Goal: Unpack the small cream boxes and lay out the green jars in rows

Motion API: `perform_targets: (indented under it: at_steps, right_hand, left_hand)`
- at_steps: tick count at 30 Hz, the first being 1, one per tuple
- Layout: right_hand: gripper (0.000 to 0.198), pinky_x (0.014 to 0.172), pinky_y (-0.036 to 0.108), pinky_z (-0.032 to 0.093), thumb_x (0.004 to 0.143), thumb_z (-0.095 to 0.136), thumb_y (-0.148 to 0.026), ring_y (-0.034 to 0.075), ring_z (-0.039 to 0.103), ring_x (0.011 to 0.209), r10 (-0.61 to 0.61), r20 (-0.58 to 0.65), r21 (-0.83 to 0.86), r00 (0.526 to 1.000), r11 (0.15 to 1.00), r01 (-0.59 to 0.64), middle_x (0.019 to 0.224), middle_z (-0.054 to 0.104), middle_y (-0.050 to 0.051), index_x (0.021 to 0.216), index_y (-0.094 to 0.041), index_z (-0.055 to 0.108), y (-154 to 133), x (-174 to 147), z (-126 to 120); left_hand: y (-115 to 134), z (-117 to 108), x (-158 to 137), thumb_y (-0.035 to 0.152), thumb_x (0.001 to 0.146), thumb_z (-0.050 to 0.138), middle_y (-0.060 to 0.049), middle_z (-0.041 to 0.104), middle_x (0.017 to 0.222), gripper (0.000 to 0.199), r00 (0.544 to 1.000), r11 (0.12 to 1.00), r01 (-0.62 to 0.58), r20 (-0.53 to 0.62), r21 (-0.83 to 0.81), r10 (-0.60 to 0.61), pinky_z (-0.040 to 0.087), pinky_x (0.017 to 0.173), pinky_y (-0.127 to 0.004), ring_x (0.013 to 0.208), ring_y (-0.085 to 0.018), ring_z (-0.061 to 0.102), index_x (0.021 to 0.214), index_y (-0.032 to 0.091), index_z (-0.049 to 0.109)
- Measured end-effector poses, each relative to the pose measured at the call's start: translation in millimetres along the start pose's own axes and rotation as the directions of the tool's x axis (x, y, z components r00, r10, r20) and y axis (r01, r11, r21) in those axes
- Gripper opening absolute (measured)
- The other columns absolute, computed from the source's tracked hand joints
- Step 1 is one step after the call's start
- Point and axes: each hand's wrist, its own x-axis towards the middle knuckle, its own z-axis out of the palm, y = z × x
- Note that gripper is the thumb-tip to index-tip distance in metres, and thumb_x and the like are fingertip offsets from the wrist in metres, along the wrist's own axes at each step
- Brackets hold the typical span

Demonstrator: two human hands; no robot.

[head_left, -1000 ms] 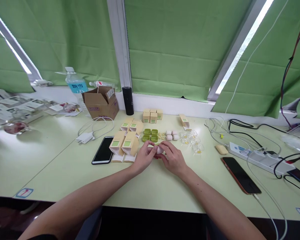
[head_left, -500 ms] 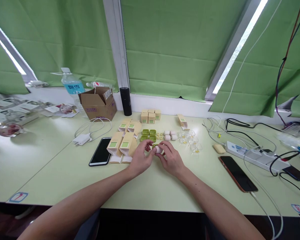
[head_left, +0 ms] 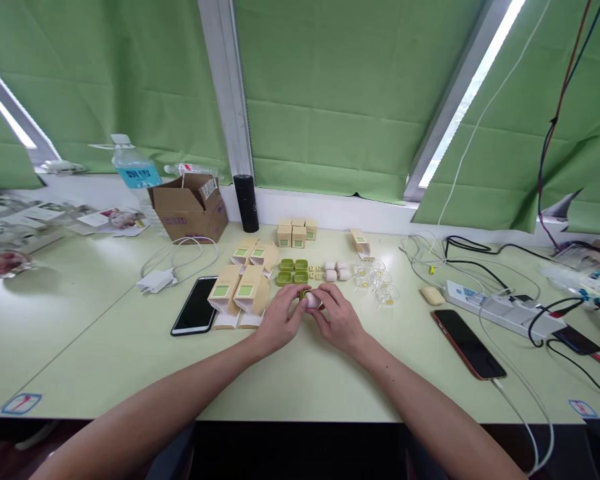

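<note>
Clear cups (head_left: 385,293): yellow bits (head_left: 389,302) showing
Green tubs (head_left: 285,278): insides unclear
Left hand (head_left: 282,315), right hand (head_left: 340,320): pinching white piece (head_left: 313,302)
Left phone (head_left: 195,307): beside cartons (head_left: 225,283)

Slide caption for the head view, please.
Left hand and right hand hold a pale rounded piece near green cups and beige cartons.
</note>
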Motion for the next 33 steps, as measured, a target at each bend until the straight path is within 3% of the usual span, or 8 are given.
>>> perform_targets:
  at_steps: [7,14,22,27,33]
  right_hand:
    - [0.038,0.071,0.033,0.066,0.103,0.049,-0.031,0.022,0.068,0.098,0.012,0.014,0.02,1.0,1.0,-0.012,0.117,0.059,0.014,0.139,-0.021,0.051,-0.2,-0.5,-0.1]
    - [0.037,0.072,0.035,0.067,0.101,0.053,-0.03,0.02,0.069,0.091,0.059,0.054,0.114,0.997,0.991,-0.065,0.117,0.06,0.011,0.137,-0.026,0.055,0.6,0.0,-0.3]
    - [0.031,0.069,0.03,0.066,0.101,0.054,-0.027,0.019,0.067,0.092,0.08,0.065,0.235,0.995,0.968,-0.094,0.107,0.059,0.008,0.131,-0.025,0.06,-1.3,3.7,-1.9]
    - [0.029,0.068,0.033,0.064,0.101,0.051,-0.025,0.02,0.066,0.087,0.068,0.047,0.164,0.997,0.984,-0.075,0.102,0.059,0.008,0.129,-0.023,0.059,-4.6,5.3,0.4]
    - [0.028,0.067,0.033,0.062,0.101,0.049,-0.024,0.021,0.065,0.086,0.055,0.028,0.036,0.998,0.998,-0.056,0.102,0.06,0.009,0.128,-0.022,0.056,-7.8,6.9,4.6]
  left_hand:
    - [0.9,1.8,-0.3,0.035,0.1,0.047,-0.01,0.071,0.121,0.031,0.998,0.996,0.056,-0.003,-0.064,-0.056,0.055,0.099,-0.043,0.113,-0.025,0.067,0.124,0.021,0.061]
    - [5.6,1.3,1.0,0.037,0.098,0.05,-0.009,0.073,0.113,0.027,0.994,0.99,0.111,0.003,-0.089,-0.111,0.058,0.089,-0.04,0.103,-0.024,0.07,0.116,0.021,0.063]
    - [10.1,0.2,3.3,0.037,0.097,0.049,-0.008,0.075,0.104,0.027,0.983,0.978,0.185,0.021,-0.099,-0.184,0.056,0.066,-0.031,0.095,-0.024,0.07,0.111,0.021,0.066]
    - [9.6,-0.5,4.8,0.032,0.096,0.047,-0.006,0.075,0.104,0.025,0.986,0.985,0.165,0.013,-0.043,-0.164,0.056,0.083,-0.037,0.094,-0.023,0.071,0.107,0.021,0.066]
    - [10.5,-0.5,6.1,0.029,0.096,0.043,-0.006,0.076,0.1,0.026,0.981,0.981,0.192,0.001,0.023,-0.192,0.055,0.083,-0.038,0.091,-0.024,0.071,0.107,0.022,0.065]
